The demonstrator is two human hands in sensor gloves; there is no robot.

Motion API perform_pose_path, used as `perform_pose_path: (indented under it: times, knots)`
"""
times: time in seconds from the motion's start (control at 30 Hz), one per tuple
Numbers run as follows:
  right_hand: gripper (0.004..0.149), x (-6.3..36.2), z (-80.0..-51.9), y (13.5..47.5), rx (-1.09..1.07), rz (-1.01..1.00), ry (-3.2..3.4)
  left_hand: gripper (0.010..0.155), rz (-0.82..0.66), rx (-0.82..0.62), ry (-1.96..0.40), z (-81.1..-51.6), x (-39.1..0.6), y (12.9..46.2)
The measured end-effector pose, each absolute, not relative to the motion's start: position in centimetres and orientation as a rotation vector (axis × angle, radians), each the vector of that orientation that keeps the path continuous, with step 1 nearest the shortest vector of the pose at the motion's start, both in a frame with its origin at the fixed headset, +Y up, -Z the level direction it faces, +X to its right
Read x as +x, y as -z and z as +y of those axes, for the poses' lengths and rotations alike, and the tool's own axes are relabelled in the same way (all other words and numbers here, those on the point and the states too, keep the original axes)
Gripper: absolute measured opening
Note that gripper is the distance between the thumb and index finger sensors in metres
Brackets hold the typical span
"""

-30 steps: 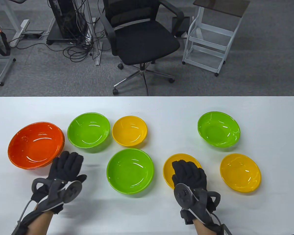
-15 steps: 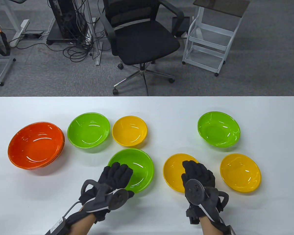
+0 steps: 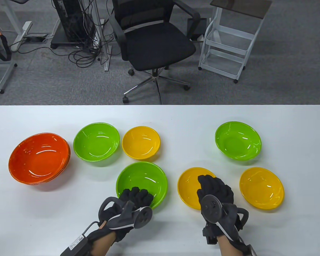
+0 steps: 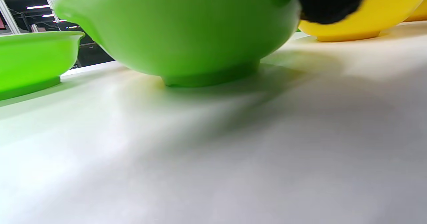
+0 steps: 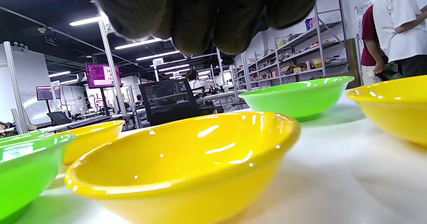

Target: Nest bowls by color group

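Two hands hide bowl rims: the left hand (image 3: 134, 198) curls over the near edge of the front green bowl (image 3: 141, 181) — grip unclear; the right hand (image 3: 216, 189), fingers extended, hovers above a yellow bowl (image 3: 188, 186). Stacked orange bowls (image 3: 38, 158) sit far left.

You are getting bright, even overhead light; white glare streaks are showing inside every glossy bowl, such as the near green bowl (image 3: 142, 185). Soft shadows are falling toward you on the white table (image 3: 296, 128). Your left wrist view is blurring heavily up close, and the right hand (image 5: 206, 14) is sitting out of focus.
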State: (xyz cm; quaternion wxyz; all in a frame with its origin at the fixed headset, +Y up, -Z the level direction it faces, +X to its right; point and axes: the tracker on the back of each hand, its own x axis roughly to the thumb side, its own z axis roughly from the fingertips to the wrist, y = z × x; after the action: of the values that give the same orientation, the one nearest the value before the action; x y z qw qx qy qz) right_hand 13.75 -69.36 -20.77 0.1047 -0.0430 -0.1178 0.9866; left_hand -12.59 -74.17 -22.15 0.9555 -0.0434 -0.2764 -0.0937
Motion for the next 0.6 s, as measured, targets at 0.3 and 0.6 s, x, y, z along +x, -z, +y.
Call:
perform_pose_path:
  times: [0.3, 0.6]
  knots:
    - [0.051, 13.9, -69.6, 20.8, -0.134, -0.354, -2.918, 0.043, -0.600, 0.061, 0.252, -72.3, -13.0, 21.5]
    - [0.050, 14.3, -70.1, 21.0, -0.167, -0.327, -2.932, 0.043, -0.598, 0.165, 0.284, -68.0, -15.1, 20.4]
